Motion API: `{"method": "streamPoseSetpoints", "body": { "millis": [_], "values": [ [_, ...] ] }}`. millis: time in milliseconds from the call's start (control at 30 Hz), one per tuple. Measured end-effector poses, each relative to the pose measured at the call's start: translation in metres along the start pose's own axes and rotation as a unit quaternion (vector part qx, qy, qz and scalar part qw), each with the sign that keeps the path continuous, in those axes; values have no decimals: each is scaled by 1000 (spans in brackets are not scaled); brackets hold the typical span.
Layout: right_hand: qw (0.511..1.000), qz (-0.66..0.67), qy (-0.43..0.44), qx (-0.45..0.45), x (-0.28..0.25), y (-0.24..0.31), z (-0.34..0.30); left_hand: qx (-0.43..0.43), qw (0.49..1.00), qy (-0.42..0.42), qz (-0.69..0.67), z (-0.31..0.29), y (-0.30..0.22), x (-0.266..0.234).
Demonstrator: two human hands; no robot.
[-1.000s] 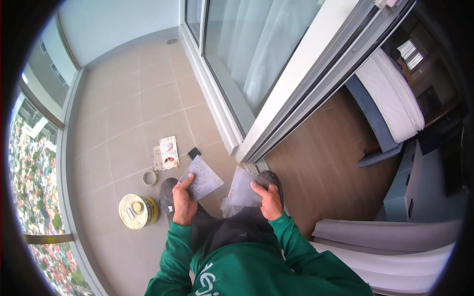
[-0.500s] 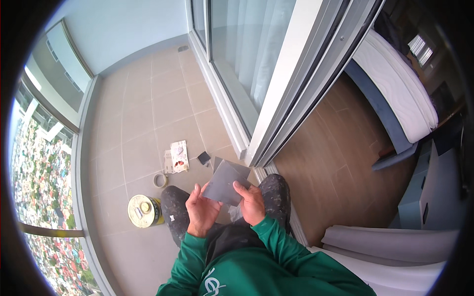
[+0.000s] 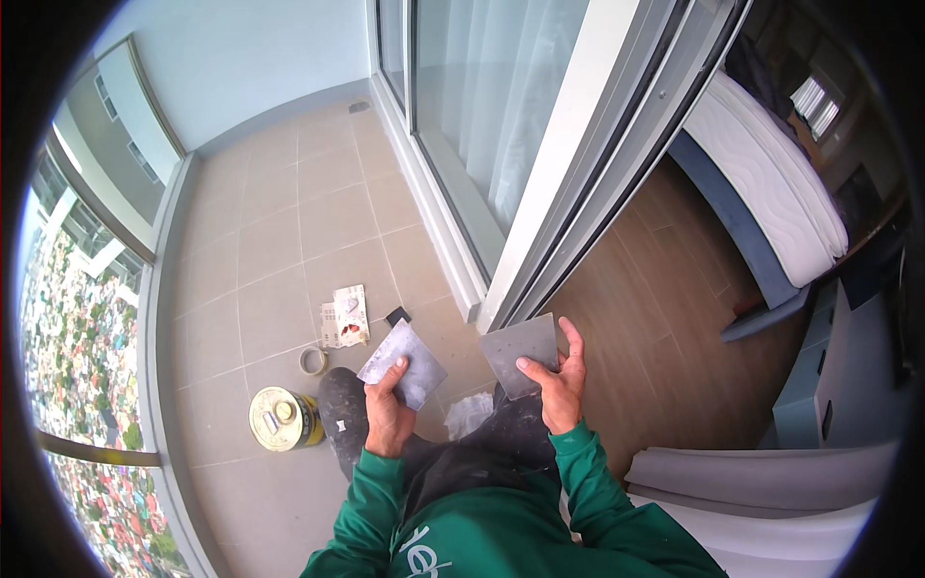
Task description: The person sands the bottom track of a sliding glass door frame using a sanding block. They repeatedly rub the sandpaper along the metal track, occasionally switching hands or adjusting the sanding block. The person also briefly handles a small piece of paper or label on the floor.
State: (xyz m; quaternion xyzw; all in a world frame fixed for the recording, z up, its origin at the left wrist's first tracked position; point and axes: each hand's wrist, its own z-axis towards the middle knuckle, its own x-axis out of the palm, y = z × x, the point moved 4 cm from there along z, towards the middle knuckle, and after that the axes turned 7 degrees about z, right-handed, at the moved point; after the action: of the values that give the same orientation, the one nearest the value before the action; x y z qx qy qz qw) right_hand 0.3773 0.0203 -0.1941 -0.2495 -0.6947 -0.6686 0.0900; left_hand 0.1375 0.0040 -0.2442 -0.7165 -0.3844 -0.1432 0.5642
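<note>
Noted a tiled floor below the left grip and the right grip. Noted also a sliding glass door beyond both. Located a round tin on the floor, to the left of the left grip and apart from it.

Found a pale mottled sheet in the left grip, pinched near the close edge with thumb on the upper face and fingers hidden behind. Found a grey sheet in the right grip, pinched likewise by thumb above, with index finger extended free of the outer edge. Observed a gap between the two sheets, without contact.

Judged both sheets light, thin and fairly stiff, from flat faces and straight edges unsupported beyond each grip. Could not determine the material. Judged dusty marks on the left face likely to reduce friction. Considered the close edge, near mid-length, the best place to hold, with broad thumb support and moderate pressure. Rated breakage unlikely, but bent corners possible under a hard pinch.

Noted a crumpled whitish film low between the grips, a tape roll left of the left grip, and a small dark pad just beyond the left grip.
</note>
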Motion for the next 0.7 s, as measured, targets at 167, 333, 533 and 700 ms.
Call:
{"method": "streamPoseSetpoints", "body": {
  "millis": [167, 333, 533, 700],
  "values": [
    [994, -18, -7, 105, -4, -20, -2, 58, 992, 9, 116, -8, -7, 20],
    [988, -55, 66, 126, 49, -5, -15, 143, 964, 5, 223, -24, -13, 26],
    [993, -97, 64, 35, 48, -4, -11, 241, 899, 18, 365, -45, -24, 41],
    [992, -109, 60, -12, 46, 2, -6, 242, 877, 101, 403, -45, -35, 49]
  ]
}}
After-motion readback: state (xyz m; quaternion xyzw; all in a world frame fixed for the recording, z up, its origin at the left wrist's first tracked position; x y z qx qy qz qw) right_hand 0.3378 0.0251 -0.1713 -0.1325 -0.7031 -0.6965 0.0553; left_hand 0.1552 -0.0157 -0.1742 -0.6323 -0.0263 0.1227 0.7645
